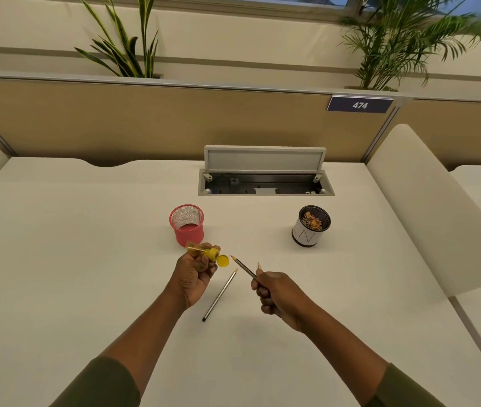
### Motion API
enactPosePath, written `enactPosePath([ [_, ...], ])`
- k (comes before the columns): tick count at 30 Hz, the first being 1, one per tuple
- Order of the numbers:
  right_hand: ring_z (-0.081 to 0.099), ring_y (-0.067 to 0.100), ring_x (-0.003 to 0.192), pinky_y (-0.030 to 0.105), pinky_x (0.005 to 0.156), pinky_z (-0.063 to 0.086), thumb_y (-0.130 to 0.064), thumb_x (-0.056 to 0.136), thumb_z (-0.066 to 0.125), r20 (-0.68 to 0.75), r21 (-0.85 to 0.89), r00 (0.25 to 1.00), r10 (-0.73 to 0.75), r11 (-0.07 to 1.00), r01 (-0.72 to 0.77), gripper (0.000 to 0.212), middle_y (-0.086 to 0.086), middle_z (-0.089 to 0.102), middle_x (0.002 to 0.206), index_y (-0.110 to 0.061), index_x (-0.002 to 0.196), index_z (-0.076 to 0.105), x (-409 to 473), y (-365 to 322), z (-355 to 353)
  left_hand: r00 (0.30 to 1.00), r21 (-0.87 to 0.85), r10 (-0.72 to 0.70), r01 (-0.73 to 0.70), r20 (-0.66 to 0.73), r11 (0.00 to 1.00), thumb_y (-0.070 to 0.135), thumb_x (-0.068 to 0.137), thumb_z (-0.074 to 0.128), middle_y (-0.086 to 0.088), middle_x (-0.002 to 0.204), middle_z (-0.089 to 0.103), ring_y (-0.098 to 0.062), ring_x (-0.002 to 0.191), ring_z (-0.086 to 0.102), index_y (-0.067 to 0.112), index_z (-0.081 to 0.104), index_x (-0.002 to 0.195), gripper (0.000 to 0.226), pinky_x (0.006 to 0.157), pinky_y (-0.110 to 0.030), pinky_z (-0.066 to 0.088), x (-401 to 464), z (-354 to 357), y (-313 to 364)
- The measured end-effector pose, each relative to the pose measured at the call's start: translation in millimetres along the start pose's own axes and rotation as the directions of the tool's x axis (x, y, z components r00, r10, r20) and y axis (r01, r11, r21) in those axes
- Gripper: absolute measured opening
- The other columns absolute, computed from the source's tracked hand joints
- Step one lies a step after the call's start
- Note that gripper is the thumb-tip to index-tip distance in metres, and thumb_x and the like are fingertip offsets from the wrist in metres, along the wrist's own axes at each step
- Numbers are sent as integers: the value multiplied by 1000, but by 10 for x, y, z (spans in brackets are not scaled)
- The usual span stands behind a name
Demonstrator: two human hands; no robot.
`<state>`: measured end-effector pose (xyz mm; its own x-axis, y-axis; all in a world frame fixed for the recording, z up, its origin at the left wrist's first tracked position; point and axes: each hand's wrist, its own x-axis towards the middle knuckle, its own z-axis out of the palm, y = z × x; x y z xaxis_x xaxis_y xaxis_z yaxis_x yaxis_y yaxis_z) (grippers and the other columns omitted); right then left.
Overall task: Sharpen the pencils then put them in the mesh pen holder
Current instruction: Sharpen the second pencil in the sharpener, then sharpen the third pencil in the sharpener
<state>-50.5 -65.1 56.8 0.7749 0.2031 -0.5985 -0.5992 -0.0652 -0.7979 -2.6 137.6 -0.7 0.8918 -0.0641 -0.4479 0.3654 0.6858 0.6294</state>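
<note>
Pencils: our right hand [277, 298] pinches two slim pencils [245, 267]; a third [220, 295] lies flat at 6 o'clock of the holder.
Sharpener: left hand [195, 274] grips a yellow translucent tube sharpener [207, 252].
Holder: round pink mesh pen holder [187, 226], at 12 o'clock of our left hand.

olive-green sleeves [107, 383] pushed up both bare forearms.

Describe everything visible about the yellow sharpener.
The yellow plastic pencil sharpener is a clear amber tube with an opaque yellow head, its round yellow cap flipped open beside the head. The left hand grips it above the white desk, lying roughly level, its head towards the dark pencil that the right hand holds.
</note>
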Motion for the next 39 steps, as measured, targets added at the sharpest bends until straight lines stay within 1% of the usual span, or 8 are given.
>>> enactPosePath([
  [3, 31, 10, 50, 24, 52, 27, -24, 101, 38, -57, -48, 997, -51, 998, 49, 34, -4, 43, 60, -9, 81, 62, 8, 89, 8, 1000, 7, 0, 0, -6, 1000, -17, 85, 35, -4, 79, 75, -11, 59, 65, 6, 56, 93, 31, 51, -18, 48, -18, -20, -2],
  [8, 56, 11, 64, 23, 62, 43, -18, 92, 50, -193, -294, 974, -117, 954, 56, 18, -3, 70, 77, -14, 90, 68, 69, 292, -16, 1000, 14, -5, 5, -24, 1000, -13, 86, 40, -6, 79, 75, -11, 52, 60, 6, 57, 93, 27, 51, -18, 49, -37, -130, 8],
  [12, 63, 17, 79, 28, 69, 47, -27, 88, 60, -349, -638, 897, -271, 770, -16, 13, -2, 68, 85, -16, 84, 65, 267, 488, -7, 999, 45, -18, 20, -35, 999, -13, 87, 40, -8, 81, 76, -11, 53, 61, 6, 58, 93, 27, 51, -20, 50, -45, -204, 5],
  [15, 64, 20, 83, 28, 68, 46, -30, 89, 57, -405, -771, 850, -337, 625, -120, 17, 0, 69, 90, -16, 87, 65, 435, 581, 62, 999, 73, -39, 40, -22, 997, -12, 88, 41, -8, 82, 76, -12, 57, 65, 7, 58, 94, 26, 52, -20, 51, -50, -235, 15],
  [22, 65, 27, 87, 30, 68, 46, -36, 93, 51, -431, -858, 816, -385, 455, -239, 27, 7, 68, 95, -12, 95, 63, 638, 712, 214, 995, 131, -90, 86, 32, 988, -8, 88, 47, -7, 82, 75, -12, 58, 64, 6, 59, 94, 19, 49, -20, 48, -36, -285, 36],
  [33, 63, 28, 92, 33, 74, 46, -44, 94, 46, -375, -907, 808, -454, 361, -217, 39, 9, 67, 96, -9, 97, 61, 771, 748, 520, 986, 179, -149, 133, 80, 975, -7, 87, 50, -7, 82, 75, -12, 58, 62, 6, 60, 95, 18, 51, -22, 50, 97, -454, 79],
  [36, 63, 27, 93, 28, 68, 40, -52, 90, 50, -416, -843, 839, -350, 494, -212, 45, 8, 68, 96, -9, 94, 63, 880, 686, 719, 985, 172, -155, 140, 77, 975, -8, 87, 49, -8, 82, 75, -12, 58, 62, 5, 59, 95, 19, 51, -22, 50, 125, -481, 95],
  [39, 65, 25, 93, 24, 67, 38, -46, 87, 58, -448, -771, 860, -245, 593, -233, 34, 6, 68, 95, -12, 89, 62, 954, 642, 812, 984, 166, -160, 146, 76, 975, -9, 88, 48, -8, 82, 75, -13, 57, 61, 5, 59, 96, 19, 50, -22, 50, 120, -506, 118],
])
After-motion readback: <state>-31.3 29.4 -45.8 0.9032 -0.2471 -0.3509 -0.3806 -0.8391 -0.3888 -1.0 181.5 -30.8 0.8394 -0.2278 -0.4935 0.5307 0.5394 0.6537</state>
